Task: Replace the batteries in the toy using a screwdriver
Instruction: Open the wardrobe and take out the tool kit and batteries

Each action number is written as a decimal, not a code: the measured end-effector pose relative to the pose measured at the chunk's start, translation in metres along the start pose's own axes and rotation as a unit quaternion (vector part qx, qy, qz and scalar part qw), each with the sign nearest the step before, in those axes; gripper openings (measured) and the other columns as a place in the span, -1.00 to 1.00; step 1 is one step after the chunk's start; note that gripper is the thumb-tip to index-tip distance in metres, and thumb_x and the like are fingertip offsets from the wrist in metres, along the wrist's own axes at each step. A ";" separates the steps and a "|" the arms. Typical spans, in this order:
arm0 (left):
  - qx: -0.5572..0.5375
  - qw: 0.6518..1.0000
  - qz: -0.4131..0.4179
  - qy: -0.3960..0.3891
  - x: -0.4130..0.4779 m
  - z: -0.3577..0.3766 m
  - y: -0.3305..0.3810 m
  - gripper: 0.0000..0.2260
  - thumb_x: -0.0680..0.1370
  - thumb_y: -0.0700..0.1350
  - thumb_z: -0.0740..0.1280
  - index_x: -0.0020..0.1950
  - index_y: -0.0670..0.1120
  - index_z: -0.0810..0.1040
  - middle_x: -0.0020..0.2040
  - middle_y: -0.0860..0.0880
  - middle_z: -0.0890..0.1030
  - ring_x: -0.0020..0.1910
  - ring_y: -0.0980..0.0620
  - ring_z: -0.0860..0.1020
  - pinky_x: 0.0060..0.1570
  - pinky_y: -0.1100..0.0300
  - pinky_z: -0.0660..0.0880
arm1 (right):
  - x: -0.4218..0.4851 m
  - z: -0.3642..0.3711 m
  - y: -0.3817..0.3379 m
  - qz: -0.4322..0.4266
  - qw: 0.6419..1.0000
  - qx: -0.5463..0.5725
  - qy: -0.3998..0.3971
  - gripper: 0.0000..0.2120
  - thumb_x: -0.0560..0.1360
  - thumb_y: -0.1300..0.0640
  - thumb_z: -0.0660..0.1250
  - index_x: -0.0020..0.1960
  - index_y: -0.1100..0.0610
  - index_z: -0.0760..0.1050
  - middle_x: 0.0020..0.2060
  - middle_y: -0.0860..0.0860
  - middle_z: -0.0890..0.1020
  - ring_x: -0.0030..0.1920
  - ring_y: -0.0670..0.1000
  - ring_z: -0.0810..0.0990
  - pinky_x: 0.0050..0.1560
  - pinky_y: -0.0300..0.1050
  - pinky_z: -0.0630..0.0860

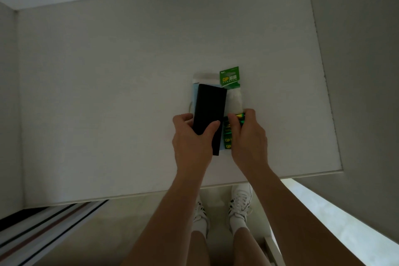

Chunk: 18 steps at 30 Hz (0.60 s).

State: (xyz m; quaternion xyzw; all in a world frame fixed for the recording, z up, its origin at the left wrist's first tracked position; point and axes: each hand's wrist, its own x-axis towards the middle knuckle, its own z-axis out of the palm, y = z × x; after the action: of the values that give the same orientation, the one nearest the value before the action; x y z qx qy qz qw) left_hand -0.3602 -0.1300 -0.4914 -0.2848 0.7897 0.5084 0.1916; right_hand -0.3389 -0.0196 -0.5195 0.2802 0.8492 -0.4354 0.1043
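A flat black rectangular object [209,110] lies on the white table [108,93], on top of a light blue item [195,95] in a clear bag. My left hand [192,138] grips the black object's near end, thumb on top. To its right lies a green battery pack [230,79] with several green batteries [227,136] in its near part. My right hand [248,136] pinches one green battery [240,117] at the pack's middle. No screwdriver is visible.
The table's near edge [151,193] runs just past my forearms, its right edge [323,71] along a grey wall. Below are my white shoes [240,201] on a pale floor, and a striped mat [49,227] at lower left.
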 end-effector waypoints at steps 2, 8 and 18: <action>-0.060 0.997 -0.041 -0.028 0.003 -0.005 -0.002 -0.52 0.43 -0.02 0.56 0.27 -0.06 0.47 0.11 0.01 0.64 0.03 0.02 0.66 -0.04 0.07 0.67 | 0.000 -0.002 0.001 -0.010 1.000 0.023 -0.002 -0.81 0.66 -0.07 0.14 0.04 0.05 0.32 -0.26 -0.11 0.52 -0.28 -0.06 0.55 -0.35 -0.18 0.42; -0.187 0.977 -0.052 -0.092 0.002 -0.014 -0.002 -0.76 0.50 -0.07 0.48 0.13 -0.04 0.55 0.01 -0.03 0.69 -0.07 0.04 0.71 -0.21 0.14 0.64 | 0.003 -0.016 -0.007 -0.001 0.991 0.128 -0.025 -0.80 0.66 -0.01 0.19 0.05 0.13 0.40 -0.25 -0.08 0.55 -0.35 -0.20 0.56 -0.38 -0.41 0.46; -0.267 0.953 0.014 -0.144 -0.045 -0.047 0.043 -0.59 0.37 -0.02 0.45 0.17 -0.09 0.50 -0.10 0.07 0.73 -0.10 0.01 0.72 -0.21 0.11 0.64 | -0.035 -0.063 -0.058 -0.028 0.978 0.205 -0.012 -0.84 0.67 0.03 0.17 0.09 0.12 0.40 -0.21 -0.08 0.58 -0.33 -0.31 0.58 -0.37 -0.41 0.47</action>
State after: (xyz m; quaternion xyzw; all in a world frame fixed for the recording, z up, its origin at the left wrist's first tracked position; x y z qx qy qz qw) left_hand -0.3540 -0.1477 -0.4159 -0.2380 0.5935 0.7388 0.2128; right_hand -0.3392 -0.0098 -0.4274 0.2665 0.7480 -0.6063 0.0430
